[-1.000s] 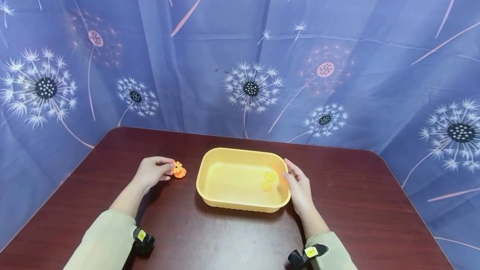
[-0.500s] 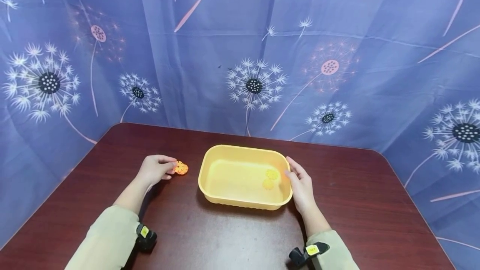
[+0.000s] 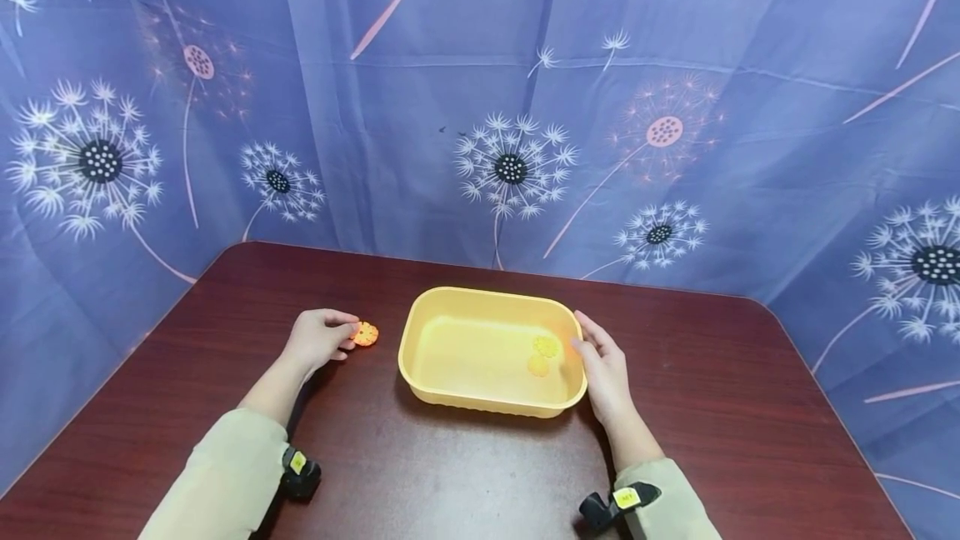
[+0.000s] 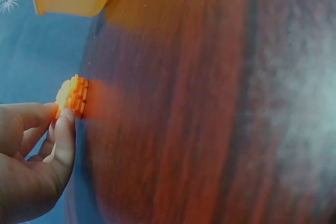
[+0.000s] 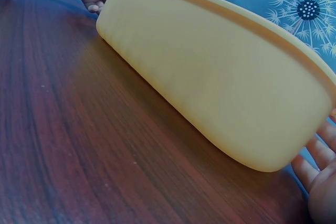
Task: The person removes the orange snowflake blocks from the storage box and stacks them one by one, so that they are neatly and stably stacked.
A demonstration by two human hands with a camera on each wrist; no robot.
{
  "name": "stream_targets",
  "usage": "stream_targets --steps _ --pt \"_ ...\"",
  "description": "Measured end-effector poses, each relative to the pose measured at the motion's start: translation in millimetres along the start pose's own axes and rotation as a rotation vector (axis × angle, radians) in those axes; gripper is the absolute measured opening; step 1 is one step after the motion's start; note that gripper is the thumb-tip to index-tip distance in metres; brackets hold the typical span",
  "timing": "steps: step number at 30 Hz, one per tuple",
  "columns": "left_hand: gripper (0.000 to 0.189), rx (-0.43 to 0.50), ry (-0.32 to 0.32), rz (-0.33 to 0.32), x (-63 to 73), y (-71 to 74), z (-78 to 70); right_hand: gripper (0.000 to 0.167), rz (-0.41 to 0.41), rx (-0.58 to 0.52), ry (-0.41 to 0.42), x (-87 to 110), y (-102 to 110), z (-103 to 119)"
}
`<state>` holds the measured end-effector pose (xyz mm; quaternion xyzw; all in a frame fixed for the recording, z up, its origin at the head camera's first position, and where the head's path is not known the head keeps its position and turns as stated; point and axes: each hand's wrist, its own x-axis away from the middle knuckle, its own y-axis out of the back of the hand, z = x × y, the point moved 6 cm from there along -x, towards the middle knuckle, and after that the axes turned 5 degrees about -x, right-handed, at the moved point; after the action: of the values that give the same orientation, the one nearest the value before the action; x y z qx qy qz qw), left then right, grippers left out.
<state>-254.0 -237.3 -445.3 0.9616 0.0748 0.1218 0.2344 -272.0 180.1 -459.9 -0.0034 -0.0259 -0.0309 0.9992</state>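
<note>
On the left of the head view, my left hand (image 3: 318, 338) pinches orange notched plastic discs (image 3: 365, 334) between thumb and fingers. In the left wrist view these orange discs (image 4: 73, 97) lie face to face in a small stack, edge-on to the camera. A yellow rectangular plastic basin (image 3: 487, 408) stands mid-table. My right hand (image 3: 606, 369) holds its right end, thumb at the rim and fingers along the outer wall. Inside the basin, toward its right side, lie a yellow notched disc (image 3: 546, 347) and a plainer-looking yellow-orange one (image 3: 537, 366).
The dark red-brown wooden table (image 3: 720, 407) has rounded far corners. A blue curtain with dandelion prints (image 3: 420, 107) hangs right behind it and along both sides. Each sleeve carries a black wrist camera, one on the left (image 3: 302, 475) and one on the right (image 3: 618, 502).
The orange discs, first spread apart with two outlines showing, now overlap as one in my left hand. The whole view has shifted slightly; my right hand stays at the basin.
</note>
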Motion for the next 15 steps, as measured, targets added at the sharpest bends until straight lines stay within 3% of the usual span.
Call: stream_targets --steps 6,15 --pt "0.029 -0.002 0.023 0.004 0.2 -3.9 2.2 0.045 -0.004 0.0 -0.01 -0.1 0.4 -1.3" --pt "0.03 0.065 0.06 0.003 -1.2 -7.7 2.3 0.046 -0.003 -0.002 -0.019 -0.6 -0.4 -0.1"
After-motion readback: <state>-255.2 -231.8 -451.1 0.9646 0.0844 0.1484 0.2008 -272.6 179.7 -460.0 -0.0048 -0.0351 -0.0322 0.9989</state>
